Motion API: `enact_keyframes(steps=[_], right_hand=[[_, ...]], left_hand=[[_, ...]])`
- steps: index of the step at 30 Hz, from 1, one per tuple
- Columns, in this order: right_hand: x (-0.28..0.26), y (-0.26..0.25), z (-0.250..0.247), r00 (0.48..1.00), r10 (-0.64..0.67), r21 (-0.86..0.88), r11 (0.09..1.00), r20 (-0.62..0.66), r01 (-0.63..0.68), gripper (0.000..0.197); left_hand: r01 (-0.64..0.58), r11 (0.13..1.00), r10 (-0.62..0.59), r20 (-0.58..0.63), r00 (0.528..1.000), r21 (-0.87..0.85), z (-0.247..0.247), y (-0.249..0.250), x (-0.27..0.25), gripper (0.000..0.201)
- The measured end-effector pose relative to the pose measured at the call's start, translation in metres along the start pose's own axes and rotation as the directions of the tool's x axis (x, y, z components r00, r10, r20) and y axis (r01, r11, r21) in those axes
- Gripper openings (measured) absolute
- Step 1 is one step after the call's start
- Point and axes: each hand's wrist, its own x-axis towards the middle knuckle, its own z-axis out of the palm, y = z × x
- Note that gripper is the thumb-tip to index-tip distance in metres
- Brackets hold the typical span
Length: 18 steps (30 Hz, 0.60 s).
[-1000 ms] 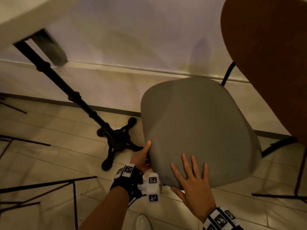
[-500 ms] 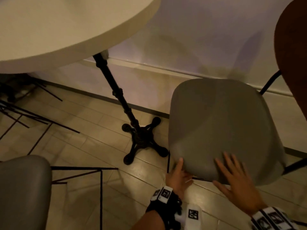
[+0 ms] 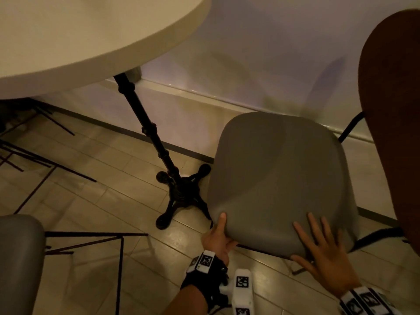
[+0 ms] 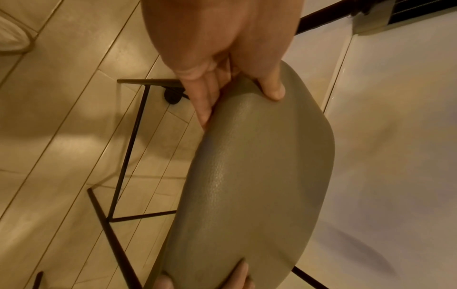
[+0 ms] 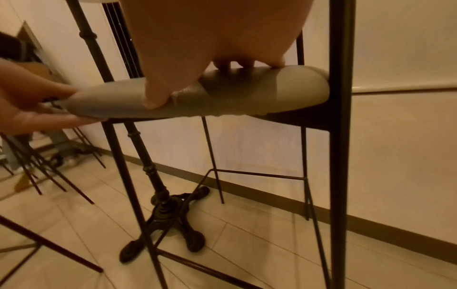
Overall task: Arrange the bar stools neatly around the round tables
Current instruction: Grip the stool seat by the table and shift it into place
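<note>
A grey padded bar stool (image 3: pixel 279 178) on thin black legs stands by the wall, just right of the round table's black pedestal base (image 3: pixel 181 189). My left hand (image 3: pixel 219 233) pinches the seat's near left corner, thumb on top and fingers beneath it (image 4: pixel 259 185). On the near right part of the seat my right hand (image 3: pixel 322 253) lies flat with fingers spread and its thumb at the front edge (image 5: pixel 235 97). The cream round table top (image 3: pixel 79 37) overhangs at the upper left.
A second grey stool seat (image 3: pixel 18 258) with black foot rails is at the lower left. A brown stool backrest (image 3: pixel 395 110) rises at the right edge. Several thin black legs (image 3: pixel 34 155) cross the tiled floor at the left. The wall runs close behind.
The view has swung so the table top and second stool show. The grey seat now sits slightly closer to the pedestal base. Both hands keep the same places on it.
</note>
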Motion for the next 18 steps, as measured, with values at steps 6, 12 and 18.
enact_keyframes(steps=[6, 12, 18], right_hand=[[0.029, -0.044, -0.002, 0.998, 0.063, 0.054, 0.997, 0.000, -0.063, 0.077], [0.065, -0.096, -0.010, 0.994, 0.104, 0.117, 0.988, -0.023, -0.100, 0.077], [0.080, -0.120, -0.015, 0.994, 0.113, 0.131, 0.985, -0.013, -0.110, 0.077]], left_hand=[[-0.049, 0.997, 0.049, 0.006, 0.999, 0.063, -0.003, 0.047, 0.027, 0.048], [-0.096, 0.991, 0.097, -0.005, 0.995, 0.092, -0.006, 0.103, 0.061, 0.069], [-0.073, 0.995, 0.071, 0.026, 0.997, 0.061, -0.017, 0.124, 0.063, 0.072]])
